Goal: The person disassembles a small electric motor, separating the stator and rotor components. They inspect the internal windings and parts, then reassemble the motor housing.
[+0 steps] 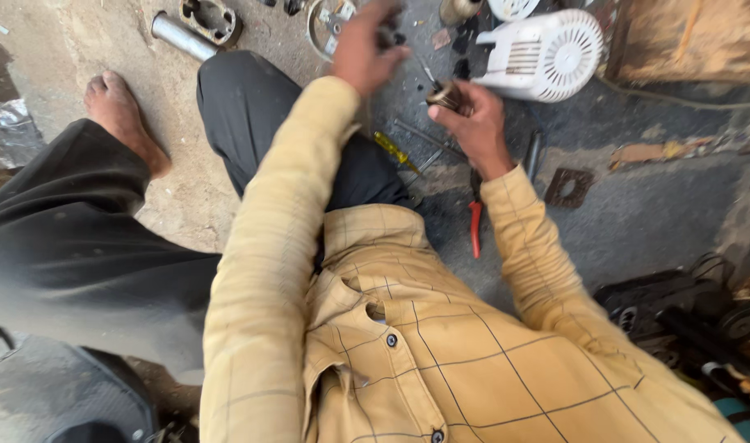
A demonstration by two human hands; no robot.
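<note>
I sit on the ground in a yellow checked shirt and dark trousers. My right hand [473, 123] grips a small cylindrical metal part [447, 96] with a thin shaft sticking up from it. My left hand [365, 47] is raised a little farther out, fingers closed around a small dark object [389, 33] that is blurred and hard to identify. Both hands hover above the dark oily floor, close together but apart.
A white ribbed fan cover [547, 53] lies just beyond my right hand. A yellow-handled screwdriver [395, 150], red-handled pliers [475, 226], a metal pipe [180, 35], a metal bracket [211, 18] and a gasket [568, 187] lie around. Dark machine parts [686, 308] sit at right. My bare foot [125, 119] rests left.
</note>
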